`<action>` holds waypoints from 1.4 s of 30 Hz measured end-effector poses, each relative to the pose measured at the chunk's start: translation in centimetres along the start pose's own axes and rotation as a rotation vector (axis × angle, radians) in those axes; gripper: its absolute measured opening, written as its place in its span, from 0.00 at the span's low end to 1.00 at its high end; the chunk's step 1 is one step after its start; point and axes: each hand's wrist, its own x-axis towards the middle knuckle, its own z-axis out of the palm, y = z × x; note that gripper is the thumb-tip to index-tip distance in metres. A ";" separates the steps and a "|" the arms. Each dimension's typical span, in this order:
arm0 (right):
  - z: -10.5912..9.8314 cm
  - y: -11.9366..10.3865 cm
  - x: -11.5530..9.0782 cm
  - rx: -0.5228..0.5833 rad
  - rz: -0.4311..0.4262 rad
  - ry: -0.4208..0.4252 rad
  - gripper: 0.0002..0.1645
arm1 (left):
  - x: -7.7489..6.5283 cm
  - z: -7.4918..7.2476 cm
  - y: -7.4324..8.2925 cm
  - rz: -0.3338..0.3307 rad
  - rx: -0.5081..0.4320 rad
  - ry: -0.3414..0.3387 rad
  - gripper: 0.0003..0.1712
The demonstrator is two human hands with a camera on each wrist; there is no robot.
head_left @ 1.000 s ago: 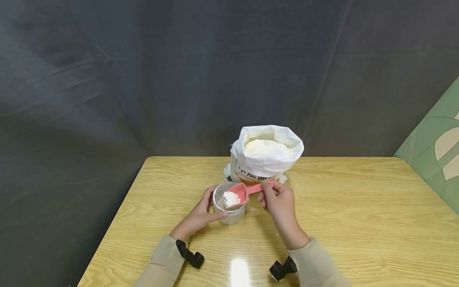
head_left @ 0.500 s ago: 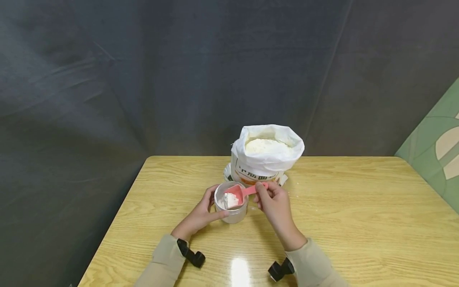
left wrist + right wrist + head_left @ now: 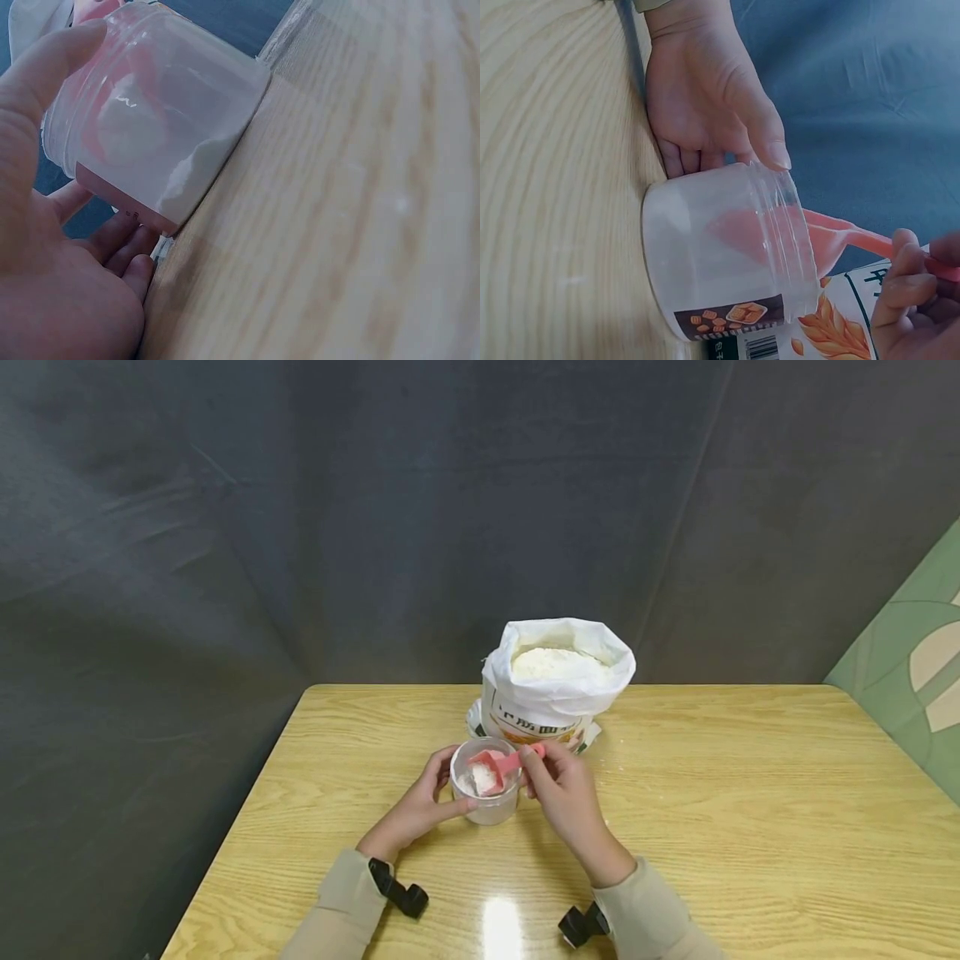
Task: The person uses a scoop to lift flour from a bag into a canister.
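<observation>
A clear plastic jar [image 3: 491, 812] stands upright on the wooden table, with some white flour [image 3: 196, 174] at its bottom. My left hand [image 3: 420, 806] grips it from the left, thumb at the near rim and fingers round the far side. With my right hand [image 3: 562, 793] I pinch the handle of a pink scoop [image 3: 825, 236]. The scoop's bowl is tilted down inside the jar's mouth and carries a lump of flour [image 3: 483, 778]. Close behind the jar sits an open white bag [image 3: 555, 697], filled with flour.
A dark cloth [image 3: 480, 518] hangs behind and left of the table [image 3: 750, 810]. Flour specks dot the tabletop right of the bag. At the far right is a green patterned surface [image 3: 892, 668].
My right hand has moved left and brought the scoop deeper into the jar, its bowl tipping further down. My left hand keeps its grip on the jar, nearly still.
</observation>
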 end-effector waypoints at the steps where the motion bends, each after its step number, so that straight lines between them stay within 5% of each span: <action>1: 0.0 0.0 0.0 -0.015 -0.013 -0.009 0.14 | 0.0 0.0 0.0 -0.001 0.002 0.001 0.50; 11: 0.3 -0.1 -0.4 -0.124 -0.069 -0.091 0.14 | -0.1 0.1 0.1 -0.009 0.014 0.001 0.50; 18: 0.6 0.2 -0.7 -0.095 -0.088 -0.117 0.14 | -0.1 0.2 0.0 -0.020 0.010 0.014 0.50; 29: 1.1 0.7 -0.7 0.063 0.038 -0.161 0.14 | -0.2 0.3 0.3 -0.013 0.014 0.031 0.58; 42: 0.9 0.5 -0.4 0.049 0.072 -0.163 0.14 | -0.1 0.3 0.1 0.026 0.033 0.053 0.60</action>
